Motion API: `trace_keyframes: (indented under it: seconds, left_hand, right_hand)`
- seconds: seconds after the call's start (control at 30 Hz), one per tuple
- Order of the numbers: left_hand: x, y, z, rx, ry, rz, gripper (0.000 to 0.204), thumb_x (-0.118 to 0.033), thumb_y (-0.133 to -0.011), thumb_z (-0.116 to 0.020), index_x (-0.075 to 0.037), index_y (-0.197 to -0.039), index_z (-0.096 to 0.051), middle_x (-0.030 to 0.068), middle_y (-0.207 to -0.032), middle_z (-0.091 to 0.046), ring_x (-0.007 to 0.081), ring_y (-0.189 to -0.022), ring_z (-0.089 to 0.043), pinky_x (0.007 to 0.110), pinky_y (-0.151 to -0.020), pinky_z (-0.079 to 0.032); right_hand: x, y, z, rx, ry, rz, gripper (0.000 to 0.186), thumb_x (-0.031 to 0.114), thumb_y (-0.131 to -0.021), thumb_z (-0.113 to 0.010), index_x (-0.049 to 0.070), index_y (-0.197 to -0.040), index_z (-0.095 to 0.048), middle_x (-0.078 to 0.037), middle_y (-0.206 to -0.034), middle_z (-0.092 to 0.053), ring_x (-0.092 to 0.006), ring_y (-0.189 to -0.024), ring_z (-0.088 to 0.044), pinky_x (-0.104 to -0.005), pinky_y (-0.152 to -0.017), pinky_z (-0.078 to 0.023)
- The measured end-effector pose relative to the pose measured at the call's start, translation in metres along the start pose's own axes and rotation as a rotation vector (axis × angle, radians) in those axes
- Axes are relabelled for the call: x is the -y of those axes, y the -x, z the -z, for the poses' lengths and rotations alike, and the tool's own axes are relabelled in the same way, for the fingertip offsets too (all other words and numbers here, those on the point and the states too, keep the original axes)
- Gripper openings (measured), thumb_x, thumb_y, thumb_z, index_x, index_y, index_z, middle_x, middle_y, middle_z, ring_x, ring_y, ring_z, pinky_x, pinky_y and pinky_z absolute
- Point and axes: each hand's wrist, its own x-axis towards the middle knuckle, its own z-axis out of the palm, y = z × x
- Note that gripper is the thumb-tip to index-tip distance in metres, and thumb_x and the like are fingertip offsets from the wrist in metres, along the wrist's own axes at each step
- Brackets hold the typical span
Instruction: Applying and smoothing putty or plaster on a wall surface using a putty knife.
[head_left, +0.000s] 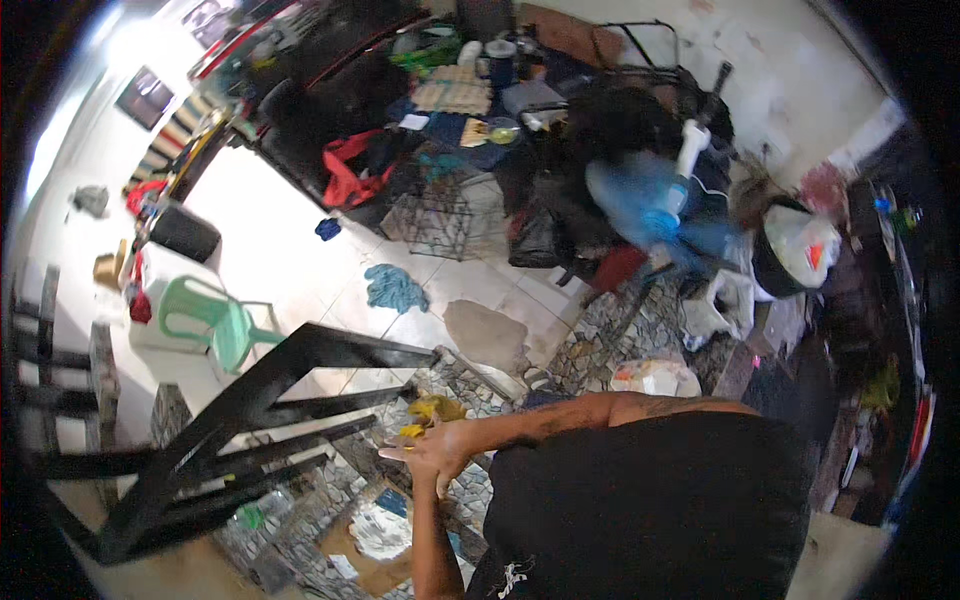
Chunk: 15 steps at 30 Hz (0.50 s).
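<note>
My two hands meet and overlap at the right end of a black railing (290, 370) with several long bars. My right hand (452, 440), its forearm coming across from the right, is closed at a yellow cloth (437, 408) that shows beside the bar ends. My left hand (424, 468) comes up from the lower edge against the right one. Pale fingertips stretch leftward from the pair, but the overlap hides most of the left fingers. Under the hands lies a stone-mosaic surface (465, 500).
Below the railing are a cardboard piece with crumpled white material (380, 530) and a clear container with green (255, 512). A blue cloth (396, 288) and grey mat (486, 337) lie on the tiles. A green chair (215, 320), blurred fan (640, 200) and lined bin (800, 250) stand beyond.
</note>
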Motion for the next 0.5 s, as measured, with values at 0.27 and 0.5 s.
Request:
trace_keyframes:
  seconds: [0.27,0.5]
  left_hand:
    - [-0.001,-0.04,-0.01,0.106,0.224,0.088,0.042,-0.031,-0.073,-0.058,0.0,-0.101,-0.051,0.0185,-0.092,-0.055,0.0317,-0.08,-0.056,0.041,-0.066,-0.047]
    - [-0.001,-0.039,0.048,0.122,0.351,0.016,0.042,-0.032,-0.074,-0.056,0.0,-0.101,-0.051,0.0178,-0.092,-0.056,0.0308,-0.08,-0.057,0.041,-0.065,-0.047]
  right_hand:
    - [-0.004,0.011,0.037,-0.621,0.237,0.242,0.093,0.046,-0.065,-0.06,0.007,-0.133,-0.008,-0.021,-0.134,-0.019,-0.0365,-0.098,-0.05,-0.0433,-0.079,-0.043]
    - [-0.061,0.041,0.09,-0.421,0.143,-0.036,0.043,0.043,-0.066,-0.06,0.003,-0.084,-0.058,-0.018,-0.103,-0.05,-0.0308,-0.078,-0.054,-0.0407,-0.068,-0.045]
